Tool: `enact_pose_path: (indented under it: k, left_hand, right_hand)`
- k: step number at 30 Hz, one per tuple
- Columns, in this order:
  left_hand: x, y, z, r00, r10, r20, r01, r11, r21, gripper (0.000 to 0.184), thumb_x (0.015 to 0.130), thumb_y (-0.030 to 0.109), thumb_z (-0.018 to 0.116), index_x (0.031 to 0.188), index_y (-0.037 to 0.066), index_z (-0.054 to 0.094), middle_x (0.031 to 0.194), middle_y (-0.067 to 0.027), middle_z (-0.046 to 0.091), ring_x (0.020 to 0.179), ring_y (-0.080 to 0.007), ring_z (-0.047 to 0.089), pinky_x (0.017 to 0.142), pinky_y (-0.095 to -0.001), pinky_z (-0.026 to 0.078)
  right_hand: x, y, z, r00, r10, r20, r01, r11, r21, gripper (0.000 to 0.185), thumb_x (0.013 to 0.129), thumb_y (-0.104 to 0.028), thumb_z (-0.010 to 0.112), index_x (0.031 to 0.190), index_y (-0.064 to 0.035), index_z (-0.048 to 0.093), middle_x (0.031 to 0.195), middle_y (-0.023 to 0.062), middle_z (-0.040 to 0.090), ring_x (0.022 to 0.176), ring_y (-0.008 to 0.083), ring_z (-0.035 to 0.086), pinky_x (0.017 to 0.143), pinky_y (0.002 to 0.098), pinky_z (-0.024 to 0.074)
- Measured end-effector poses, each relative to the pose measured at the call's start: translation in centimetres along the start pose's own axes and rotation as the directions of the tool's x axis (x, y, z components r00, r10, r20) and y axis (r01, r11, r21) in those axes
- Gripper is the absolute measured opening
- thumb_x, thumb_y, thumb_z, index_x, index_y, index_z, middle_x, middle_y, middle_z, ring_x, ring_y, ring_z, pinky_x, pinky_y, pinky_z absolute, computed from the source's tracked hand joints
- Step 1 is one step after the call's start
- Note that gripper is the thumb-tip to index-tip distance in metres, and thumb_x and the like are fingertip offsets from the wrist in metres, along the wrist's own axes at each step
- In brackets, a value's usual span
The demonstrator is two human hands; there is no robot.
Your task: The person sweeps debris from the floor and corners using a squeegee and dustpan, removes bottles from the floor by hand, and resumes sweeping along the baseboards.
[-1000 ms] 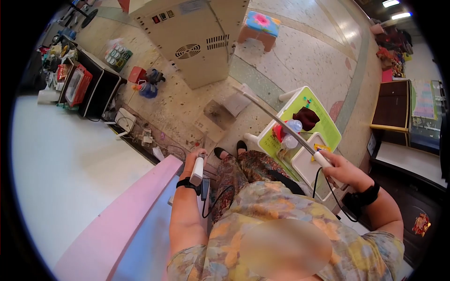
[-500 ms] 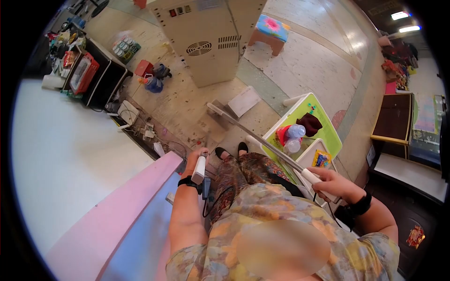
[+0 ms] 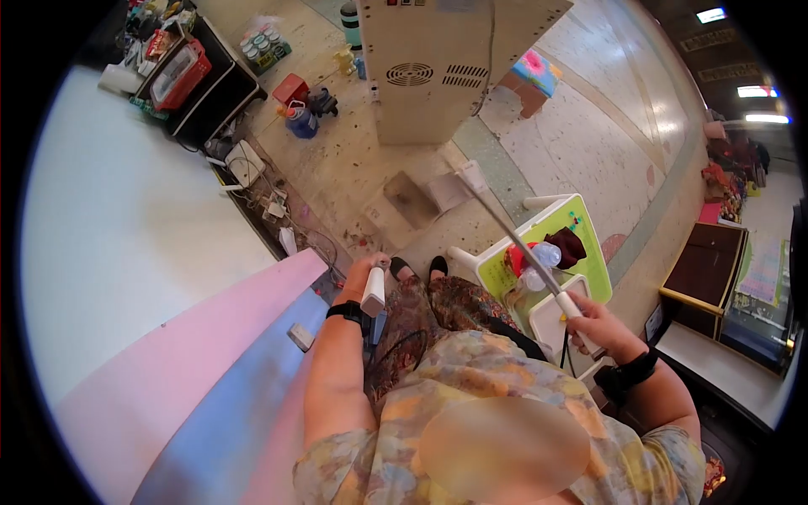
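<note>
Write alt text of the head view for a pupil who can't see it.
A person's right hand grips a long stick and the left hand a white handle, beside a green-topped table. A beige cabinet stands ahead.

Two hands – the left hand (image 3: 362, 274) at 8 o'clock, the right hand (image 3: 603, 325) at 4 – and two handles (image 3: 373, 293), one in each. Two wristbands (image 3: 347, 311), one per arm; two shoes (image 3: 438, 267), near the centre of the dial. One machine (image 3: 429, 109) at 12, bearing one round vent (image 3: 410, 74); one stool (image 3: 534, 82) at 1; three lights (image 3: 768, 119) at 2; one table (image 3: 592, 215) at 3; one jug (image 3: 301, 123) and one red box (image 3: 290, 88) at 11.
</note>
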State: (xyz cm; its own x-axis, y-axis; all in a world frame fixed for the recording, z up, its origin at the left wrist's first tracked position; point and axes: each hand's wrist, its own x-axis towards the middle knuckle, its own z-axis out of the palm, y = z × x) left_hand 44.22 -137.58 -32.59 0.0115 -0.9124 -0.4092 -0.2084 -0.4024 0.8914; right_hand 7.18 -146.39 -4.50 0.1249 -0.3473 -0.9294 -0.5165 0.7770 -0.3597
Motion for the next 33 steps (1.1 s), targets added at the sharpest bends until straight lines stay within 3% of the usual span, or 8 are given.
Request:
enact_pose_path:
  k: [5, 8, 14, 16, 20, 24, 30, 33]
  left_hand:
    - [0.4, -1.5, 0.8, 0.962, 0.25, -0.107, -0.238, 0.964, 0.115, 0.009, 0.079, 0.012, 0.052, 0.08, 0.005, 0.057, 0.056, -0.0016, 0.048, 0.045, -0.0094, 0.04, 0.043, -0.0233, 0.031]
    - [0.6, -1.2, 0.3, 0.999, -0.052, -0.014, 0.045, 0.946, -0.321, 0.016, 0.081, 0.017, 0.05, 0.077, 0.003, 0.057, 0.052, -0.0032, 0.048, 0.04, -0.0102, 0.038, 0.04, -0.0251, 0.027]
    - [0.2, -0.6, -0.3, 0.985, -0.171, -0.005, 0.153, 0.891, -0.428, 0.016, 0.081, 0.016, 0.051, 0.074, 0.004, 0.057, 0.055, -0.0045, 0.051, 0.041, -0.0102, 0.04, 0.041, -0.0244, 0.029]
    - [-0.5, 0.7, -0.6, 0.997, 0.082, -0.008, -0.082, 0.996, -0.033, 0.016, 0.08, 0.016, 0.051, 0.074, 0.003, 0.057, 0.059, -0.0052, 0.052, 0.044, -0.0105, 0.042, 0.042, -0.0242, 0.032]
    - [-0.8, -0.7, -0.2, 0.998, -0.05, 0.036, 0.047, 0.996, 0.077, 0.025, 0.068, -0.003, 0.054, 0.088, 0.011, 0.053, 0.074, -0.0095, 0.057, 0.065, -0.0227, 0.054, 0.059, -0.0315, 0.042]
    - [-0.8, -1.8, 0.7, 0.976, -0.212, 0.05, 0.212, 0.872, -0.442, 0.013, 0.066, 0.005, 0.057, 0.078, 0.01, 0.054, 0.074, -0.0093, 0.057, 0.066, -0.0255, 0.055, 0.059, -0.0313, 0.043]
    - [-1.0, -0.4, 0.9, 0.993, 0.118, 0.006, -0.115, 0.952, 0.283, 0.017, 0.061, 0.009, 0.061, 0.077, 0.01, 0.056, 0.069, -0.0138, 0.055, 0.071, -0.0336, 0.052, 0.059, -0.0389, 0.042]
    - [-0.9, -0.4, 1.4, 0.997, 0.053, -0.063, -0.054, 0.998, -0.012, 0.018, 0.06, 0.01, 0.063, 0.077, 0.009, 0.057, 0.066, -0.0155, 0.052, 0.069, -0.0346, 0.05, 0.059, -0.0405, 0.041]
  right_hand:
    - [-0.7, -1.0, 0.8, 0.992, 0.03, 0.122, -0.021, 0.997, -0.073, 0.055, 0.076, -0.006, 0.049, 0.128, -0.0063, 0.032, 0.065, 0.0029, 0.051, 0.046, 0.01, 0.048, 0.037, 0.0238, 0.0386]
    - [-2.1, -2.8, 0.1, 0.989, 0.048, 0.137, -0.045, 0.999, -0.026, 0.056, 0.075, -0.005, 0.05, 0.129, -0.0062, 0.031, 0.068, 0.003, 0.053, 0.046, 0.009, 0.048, 0.038, 0.0227, 0.0387]
    - [0.3, -8.3, -3.9, 0.966, -0.259, 0.001, 0.172, 0.637, -0.751, 0.058, 0.072, -0.005, 0.052, 0.127, -0.01, 0.035, 0.062, 0.0027, 0.053, 0.046, 0.0102, 0.049, 0.04, 0.0254, 0.0408]
    - [0.9, -13.0, -3.6, 0.976, -0.185, -0.114, -0.006, 0.499, -0.867, 0.057, 0.071, -0.005, 0.053, 0.126, -0.0098, 0.037, 0.063, 0.0043, 0.054, 0.047, 0.0107, 0.049, 0.042, 0.0254, 0.0417]
    - [4.3, -19.5, -4.7, 0.975, -0.169, -0.146, -0.067, 0.403, -0.913, 0.056, 0.068, -0.006, 0.052, 0.123, -0.0075, 0.04, 0.065, 0.0086, 0.057, 0.048, 0.0141, 0.052, 0.044, 0.0265, 0.0432]
    - [7.1, -25.0, -3.7, 0.979, -0.137, -0.149, -0.111, 0.253, -0.961, 0.051, 0.065, -0.006, 0.051, 0.116, -0.004, 0.047, 0.066, 0.0096, 0.058, 0.052, 0.0157, 0.055, 0.043, 0.0282, 0.0447]
    - [11.2, -31.4, -1.0, 0.996, 0.008, -0.084, -0.085, 0.123, -0.989, 0.045, 0.063, -0.008, 0.054, 0.108, -0.0013, 0.054, 0.065, 0.0091, 0.059, 0.052, 0.0139, 0.056, 0.047, 0.0252, 0.0458]
    - [12.4, -33.5, 0.8, 0.996, 0.046, -0.07, -0.07, -0.005, -0.998, 0.046, 0.065, -0.009, 0.054, 0.11, -0.0027, 0.053, 0.065, 0.0084, 0.06, 0.052, 0.0132, 0.056, 0.047, 0.0242, 0.0449]
